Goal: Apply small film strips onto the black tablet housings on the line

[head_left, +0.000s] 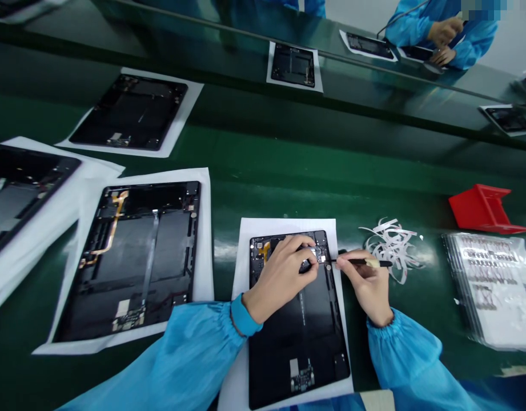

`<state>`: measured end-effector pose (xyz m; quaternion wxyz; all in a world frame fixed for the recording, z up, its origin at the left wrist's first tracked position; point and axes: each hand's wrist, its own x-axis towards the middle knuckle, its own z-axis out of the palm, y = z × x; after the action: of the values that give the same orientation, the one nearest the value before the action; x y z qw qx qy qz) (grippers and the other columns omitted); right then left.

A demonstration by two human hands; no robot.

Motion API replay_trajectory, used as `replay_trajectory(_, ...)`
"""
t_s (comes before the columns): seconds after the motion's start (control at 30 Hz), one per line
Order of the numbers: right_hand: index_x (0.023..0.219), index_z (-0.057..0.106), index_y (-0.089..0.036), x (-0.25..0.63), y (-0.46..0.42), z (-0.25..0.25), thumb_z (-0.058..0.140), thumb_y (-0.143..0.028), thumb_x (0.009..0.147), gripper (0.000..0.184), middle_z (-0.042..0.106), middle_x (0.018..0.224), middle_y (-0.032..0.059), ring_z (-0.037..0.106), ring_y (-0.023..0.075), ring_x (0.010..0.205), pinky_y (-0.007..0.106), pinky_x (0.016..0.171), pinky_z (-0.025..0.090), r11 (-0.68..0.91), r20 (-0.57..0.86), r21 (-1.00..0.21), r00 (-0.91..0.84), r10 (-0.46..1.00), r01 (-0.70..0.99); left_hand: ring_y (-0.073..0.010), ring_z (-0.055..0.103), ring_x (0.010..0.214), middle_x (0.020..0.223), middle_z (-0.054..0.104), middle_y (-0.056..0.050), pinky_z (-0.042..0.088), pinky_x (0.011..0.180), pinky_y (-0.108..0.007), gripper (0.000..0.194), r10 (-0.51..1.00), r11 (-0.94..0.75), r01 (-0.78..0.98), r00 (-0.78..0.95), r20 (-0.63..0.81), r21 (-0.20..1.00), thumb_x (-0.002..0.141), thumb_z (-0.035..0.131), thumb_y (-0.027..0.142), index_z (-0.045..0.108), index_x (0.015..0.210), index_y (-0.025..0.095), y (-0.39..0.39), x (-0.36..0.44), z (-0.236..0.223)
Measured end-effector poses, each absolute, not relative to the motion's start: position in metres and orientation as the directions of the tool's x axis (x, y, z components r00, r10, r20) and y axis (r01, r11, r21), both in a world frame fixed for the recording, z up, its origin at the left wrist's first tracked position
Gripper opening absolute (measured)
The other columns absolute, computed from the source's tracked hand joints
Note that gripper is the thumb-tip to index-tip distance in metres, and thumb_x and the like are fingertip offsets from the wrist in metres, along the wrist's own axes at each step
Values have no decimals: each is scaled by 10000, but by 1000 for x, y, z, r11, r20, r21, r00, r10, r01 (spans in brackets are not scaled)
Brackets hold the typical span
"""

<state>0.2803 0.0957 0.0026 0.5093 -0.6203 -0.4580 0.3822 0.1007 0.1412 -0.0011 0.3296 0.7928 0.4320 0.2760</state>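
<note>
An opened tablet housing [284, 337] lies on a white sheet [245, 228] in front of me, its inner parts showing. My left hand [284, 265] rests over its upper half. Thumb and forefinger are pinched near the top right corner; whatever they grip is too small to make out. Just beyond the tablet's right edge, my right hand [368, 279] holds a thin black pointed tool [380, 263] between thumb and fingers. The tool's tip points left at the tablet's edge, close to small parts there. My left hand hides much of the tablet's top.
More opened tablets lie on white sheets to the left, including a near one [168, 245]. Curled white strips [393, 245], a red holder [477, 208] and bagged trays of small parts [489, 297] lie right. Across a raised ledge, a co-worker's hands [445, 34] handle a device.
</note>
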Motion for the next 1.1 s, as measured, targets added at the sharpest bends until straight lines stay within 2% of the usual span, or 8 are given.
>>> replay_trajectory(0.2, 749, 749, -221, 280, 94, -2, 777, -282, 746, 67, 751, 775, 28, 709, 216, 751, 332, 706, 585, -76, -10, -964, 250, 968, 254, -248, 585, 1048, 1101, 601, -63, 471, 918, -416, 123, 877, -396, 503, 456, 153, 769, 756, 647, 64, 630, 709, 177, 142, 103, -1)
replay_trajectory(0.37, 759, 757, -223, 281, 93, -4, 775, -261, 758, 43, 756, 795, 27, 708, 216, 775, 326, 738, 577, -73, -12, -958, 215, 977, 278, -255, 587, 1043, 1100, 599, -73, 476, 908, -421, 135, 877, -392, 495, 456, 152, 776, 749, 643, 56, 612, 690, 173, 143, 102, 1)
replay_trajectory(0.67, 763, 757, -230, 283, 92, -4, 777, -237, 761, 22, 759, 799, 21, 712, 207, 775, 311, 724, 577, -48, 3, -968, 205, 979, 244, -255, 585, 1058, 1095, 599, -80, 470, 917, -421, 134, 874, -399, 494, 460, 157, 773, 741, 646, 49, 614, 698, 171, 144, 103, 2)
replay_trajectory(0.9, 778, 748, -217, 281, 93, -4, 756, -229, 782, 15, 751, 798, 24, 711, 205, 778, 315, 742, 583, -19, 34, -956, 178, 983, 291, -250, 583, 1057, 1096, 592, -81, 467, 911, -409, 136, 876, -389, 484, 459, 151, 784, 734, 652, 40, 626, 704, 169, 143, 103, 3)
replay_trajectory(1.1, 767, 742, -202, 283, 91, -3, 749, -276, 783, 76, 742, 780, 41, 714, 206, 739, 295, 656, 596, -85, -24, -964, 236, 972, 251, -251, 578, 1037, 1100, 593, -74, 464, 909, -416, 145, 884, -370, 503, 450, 129, 781, 733, 648, 45, 612, 681, 175, 145, 104, 2)
